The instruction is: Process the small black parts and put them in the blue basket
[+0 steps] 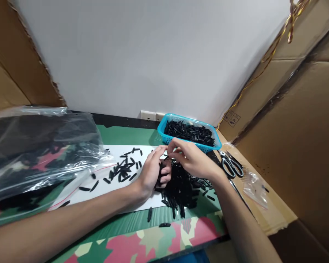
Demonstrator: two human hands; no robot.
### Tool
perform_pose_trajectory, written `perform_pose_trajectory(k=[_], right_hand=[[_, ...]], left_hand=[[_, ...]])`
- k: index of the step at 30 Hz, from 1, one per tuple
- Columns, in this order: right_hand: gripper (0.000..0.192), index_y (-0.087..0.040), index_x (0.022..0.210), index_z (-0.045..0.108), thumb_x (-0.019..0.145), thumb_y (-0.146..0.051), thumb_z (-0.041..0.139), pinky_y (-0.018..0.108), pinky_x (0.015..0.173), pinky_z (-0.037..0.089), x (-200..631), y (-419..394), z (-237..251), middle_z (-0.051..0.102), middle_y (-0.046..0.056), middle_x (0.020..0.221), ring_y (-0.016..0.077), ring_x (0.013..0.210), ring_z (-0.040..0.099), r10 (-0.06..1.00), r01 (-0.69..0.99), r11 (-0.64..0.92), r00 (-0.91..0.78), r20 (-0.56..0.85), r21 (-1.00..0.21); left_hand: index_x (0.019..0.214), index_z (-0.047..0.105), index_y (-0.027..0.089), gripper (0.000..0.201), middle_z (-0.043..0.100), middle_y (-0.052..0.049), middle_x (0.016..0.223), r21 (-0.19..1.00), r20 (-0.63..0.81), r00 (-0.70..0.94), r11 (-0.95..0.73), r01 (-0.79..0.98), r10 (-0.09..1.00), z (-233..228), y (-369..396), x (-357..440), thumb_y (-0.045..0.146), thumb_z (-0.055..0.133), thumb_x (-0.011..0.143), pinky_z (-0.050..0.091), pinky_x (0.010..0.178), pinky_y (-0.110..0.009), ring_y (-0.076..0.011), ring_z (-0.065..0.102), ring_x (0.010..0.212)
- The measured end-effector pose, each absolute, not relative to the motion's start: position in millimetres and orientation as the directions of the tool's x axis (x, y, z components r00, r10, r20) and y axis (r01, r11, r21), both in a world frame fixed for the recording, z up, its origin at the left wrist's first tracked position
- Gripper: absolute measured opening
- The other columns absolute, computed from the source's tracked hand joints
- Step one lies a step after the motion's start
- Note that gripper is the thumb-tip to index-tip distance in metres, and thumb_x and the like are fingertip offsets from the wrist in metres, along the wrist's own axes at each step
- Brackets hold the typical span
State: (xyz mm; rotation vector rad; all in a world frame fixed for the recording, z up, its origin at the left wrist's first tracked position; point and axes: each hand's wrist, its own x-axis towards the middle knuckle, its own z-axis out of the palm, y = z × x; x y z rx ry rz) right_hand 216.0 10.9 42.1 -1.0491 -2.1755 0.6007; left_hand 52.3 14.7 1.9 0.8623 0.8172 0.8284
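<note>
I can read no words or numbers anywhere. The cardboard box (237, 120) to my right carries small printed handling symbols, perhaps with a caption beneath, but they are too small and blurred to read.

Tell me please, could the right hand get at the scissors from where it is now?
Probably yes: the scissors lie uncovered just right of the right hand, nothing between them, though its fingers seem busy with small black pieces.
</note>
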Motion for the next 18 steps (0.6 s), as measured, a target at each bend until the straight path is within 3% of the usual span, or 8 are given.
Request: perform_pose_trajectory(k=[5,11,15,18], right_hand=[[0.011,-0.024,0.1,0.059,0.105,-0.018,0.051,0.03,0.079,0.047,201.5,-31.2,42.1,0.071,0.001,0.096,0.0189,0.087,0.066,0.899,0.566,0.437,-0.281,0.335,-0.699],[0.008,-0.023,0.099,0.064,0.104,-0.028,0.059,0.028,0.076,0.05,197.0,-90.4,16.7,0.068,0.002,0.097,0.0176,0.088,0.065,0.88,0.337,0.343,0.21,0.425,-0.877],[0.01,-0.023,0.099,0.065,0.103,-0.031,0.063,0.029,0.075,0.052,189.2,-115.2,8.7,0.067,0.003,0.1,0.017,0.087,0.064,0.904,0.051,0.397,0.155,0.4,-0.917],[0.012,-0.022,0.098,0.065,0.103,-0.032,0.065,0.028,0.077,0.052,178.7,-119.2,9.2,0.067,0.003,0.099,0.016,0.087,0.063,0.911,-0.022,0.405,0.095,0.401,-0.914]], left_hand=[[0.104,0.048,0.028,0.022,0.038,0.013,0.047,0.909,-0.045,0.498,0.242,-0.339,0.866,1.2,-2.0,45.9,0.049,0.052,0.099,0.026,0.033,-0.013,-0.0081,0.025,0.036],[0.103,0.051,0.025,0.023,0.04,0.013,0.045,0.956,0.14,0.551,0.031,-0.29,0.822,3.8,-16.0,38.0,0.048,0.052,0.102,0.029,0.037,-0.013,-0.0068,0.027,0.036],[0.095,0.052,0.024,0.029,0.041,0.011,0.044,0.966,0.119,0.619,0.055,-0.255,0.776,9.7,-33.7,27.9,0.051,0.046,0.103,0.027,0.036,-0.014,-0.0066,0.027,0.035],[0.089,0.053,0.022,0.036,0.042,0.01,0.045,0.969,0.108,0.654,0.067,-0.236,0.749,12.0,-45.1,17.4,0.054,0.045,0.103,0.027,0.037,-0.014,-0.0059,0.026,0.036]])
